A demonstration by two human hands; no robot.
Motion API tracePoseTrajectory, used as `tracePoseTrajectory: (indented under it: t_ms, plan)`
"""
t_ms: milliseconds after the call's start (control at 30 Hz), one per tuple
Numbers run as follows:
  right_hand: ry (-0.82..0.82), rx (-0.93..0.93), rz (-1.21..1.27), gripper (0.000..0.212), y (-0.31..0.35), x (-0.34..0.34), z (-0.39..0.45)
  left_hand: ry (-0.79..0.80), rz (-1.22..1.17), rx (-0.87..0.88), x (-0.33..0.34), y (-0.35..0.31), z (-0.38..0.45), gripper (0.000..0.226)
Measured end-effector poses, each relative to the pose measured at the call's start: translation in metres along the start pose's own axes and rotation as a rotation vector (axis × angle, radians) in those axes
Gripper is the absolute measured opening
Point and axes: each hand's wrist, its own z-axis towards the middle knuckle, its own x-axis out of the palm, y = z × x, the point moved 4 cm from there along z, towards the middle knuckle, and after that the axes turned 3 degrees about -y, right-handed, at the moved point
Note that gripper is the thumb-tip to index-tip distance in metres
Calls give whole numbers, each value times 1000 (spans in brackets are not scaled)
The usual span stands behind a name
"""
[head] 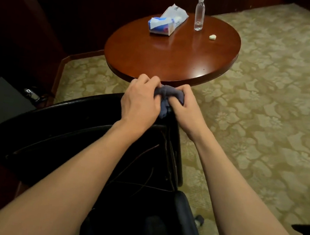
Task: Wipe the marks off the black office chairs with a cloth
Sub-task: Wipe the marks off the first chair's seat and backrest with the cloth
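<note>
Now bunching cloth above chair edge.
Black office chair point(77, 137) directly below; left hand point(140, 102) and right hand point(186, 112) curled on blue-grey cloth point(167, 95), stretched left-right between the 2, seemingly equidistant.

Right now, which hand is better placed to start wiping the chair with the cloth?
Probably the right hand: it lies low on the black chair, gripping the cloth. The left hand grips it from above.

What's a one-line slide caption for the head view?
Both hands, left and right, grip a blue cloth above the black chair by a round table.
</note>
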Motion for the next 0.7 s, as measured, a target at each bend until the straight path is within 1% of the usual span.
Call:
tracePoseTrajectory:
  t_ms: [67,133,233,300,400,533,700]
  plan:
    - [-25,-8,20,7,-9,-6,-3,21,-23,-26,4,-7,2,12]
    - [-60,-11,26,10,-15,-17,-5,38,-19,-22,10,-20,2,11]
    - [-82,-28,-8,8,-17,-31,-4,56,92,-30,19,-46,2,11]
    - [-87,-17,-52,15,-16,-38,-6,61,141,-23,22,-60,2,12]
    - [-117,-15,-35,22,-20,-50,-16,51,150,35,24,-72,-2,12]
    - [-219,-16,-7,32,-24,-72,-40,28,89,97,25,-96,-16,13]
    - [-339,-15,-56,34,-22,-113,-73,126,36,204,30,-139,-20,19]
